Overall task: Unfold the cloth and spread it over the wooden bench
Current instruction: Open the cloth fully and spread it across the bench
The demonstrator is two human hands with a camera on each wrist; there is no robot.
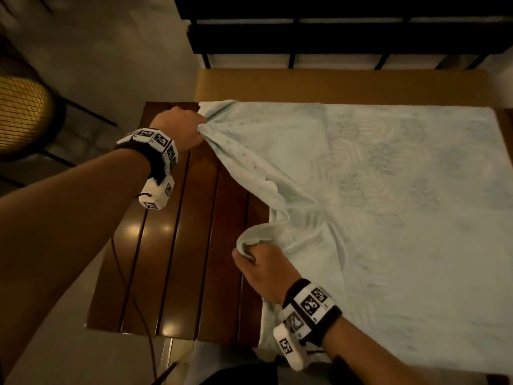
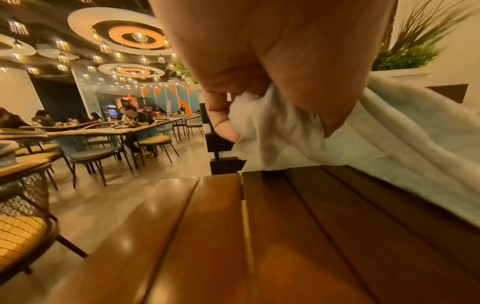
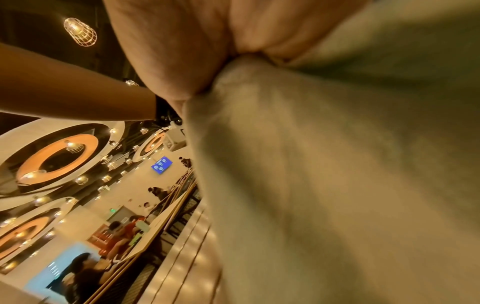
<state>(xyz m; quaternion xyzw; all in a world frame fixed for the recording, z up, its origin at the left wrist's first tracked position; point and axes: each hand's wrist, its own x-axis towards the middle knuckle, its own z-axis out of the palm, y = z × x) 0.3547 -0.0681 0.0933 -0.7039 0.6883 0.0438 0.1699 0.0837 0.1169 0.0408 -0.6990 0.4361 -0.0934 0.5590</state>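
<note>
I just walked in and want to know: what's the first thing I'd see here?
A big pale cloth covers the right part of the wooden bench; the left slats are bare and shiny. The left hand grips its far corner and the right hand grips the near edge. Behind the left hand, round ceiling lights glow over café chairs.

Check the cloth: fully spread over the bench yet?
Not yet. The cloth lies flat on the right, but the wooden bench slats at left stay bare.

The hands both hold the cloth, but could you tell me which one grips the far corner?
The left hand: it grips the cloth at the bench's far edge.
</note>
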